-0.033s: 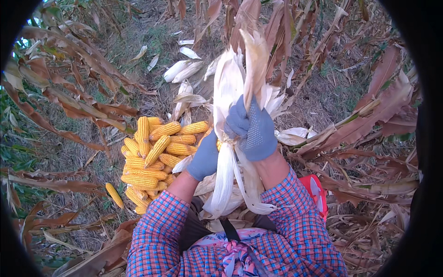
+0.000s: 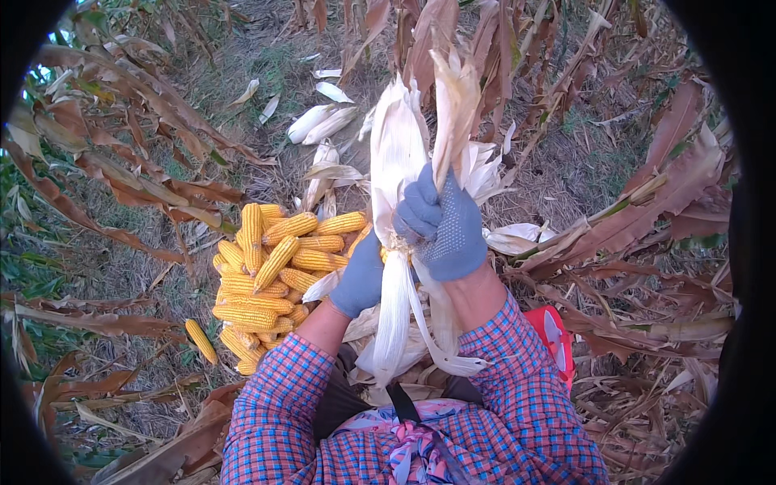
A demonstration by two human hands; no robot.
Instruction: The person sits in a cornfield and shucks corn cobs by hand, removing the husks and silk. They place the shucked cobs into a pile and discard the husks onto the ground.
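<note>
Both my hands wear grey gloves and meet at an ear of corn (image 2: 384,252) in front of my body. Only a sliver of its yellow kernels shows between my left hand (image 2: 360,276) and the pale husk (image 2: 396,153). My left hand is closed round the ear from the left, its fingertips hidden. Dry husk leaves stand up above the ear, and long white strips (image 2: 394,315) hang down toward my lap. My right hand (image 2: 444,230) is a fist gripping a tan husk leaf (image 2: 454,105), which sticks up out of it.
Bare yellow corn ears (image 2: 255,311) lie heaped to my left, with one stray ear (image 2: 200,341) beside them. Unhusked ears (image 2: 321,123) and loose husks lie ahead. A red object (image 2: 554,343) is by my right arm. Dry corn stalks (image 2: 663,186) stand around.
The husk leaf in my right fist leans slightly farther right, and its tip has shifted. Both hands remain nearly in place.
</note>
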